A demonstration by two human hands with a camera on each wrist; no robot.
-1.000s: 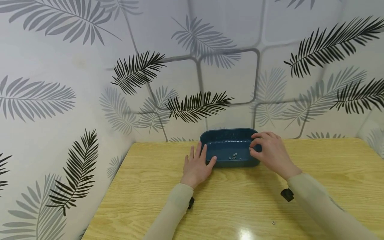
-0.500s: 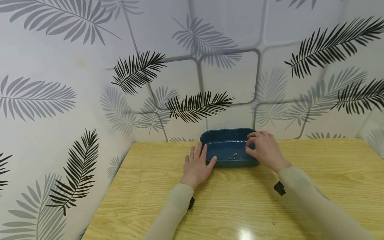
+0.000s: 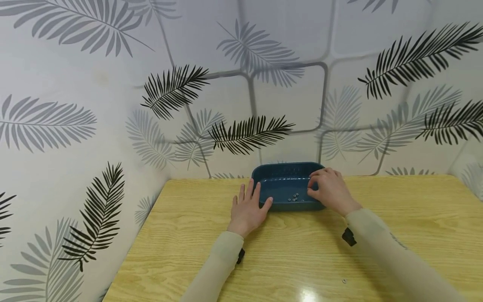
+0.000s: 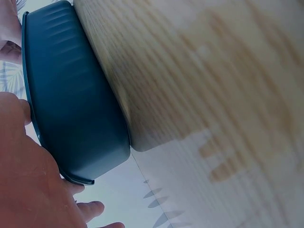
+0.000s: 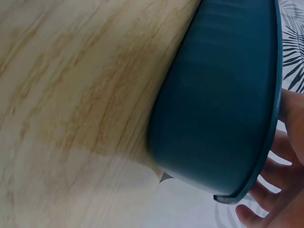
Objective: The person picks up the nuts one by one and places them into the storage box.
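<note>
A dark blue oblong bin (image 3: pixel 286 206) stands at the back of the table. Several small metal nuts (image 3: pixel 294 199) lie on its floor near the front wall. My left hand (image 3: pixel 247 213) rests with spread, straight fingers at the bin's left front corner; in the left wrist view its fingers reach round the rim. Over the right end of the bin, my right hand (image 3: pixel 332 191) has thumb and forefinger curled together at the tips. It pinches what looks like a small nut, barely visible between them. The right wrist view hides those fingertips behind the bin wall.
One more small metal nut (image 3: pixel 344 280) lies on the wooden table (image 3: pixel 181 235) near its front. A wall with leaf patterns (image 3: pixel 226 96) rises directly behind the table and bin.
My right hand has moved left, further over the bin, its thumb and forefinger still curled together. My left hand and the bin have stayed in place.
</note>
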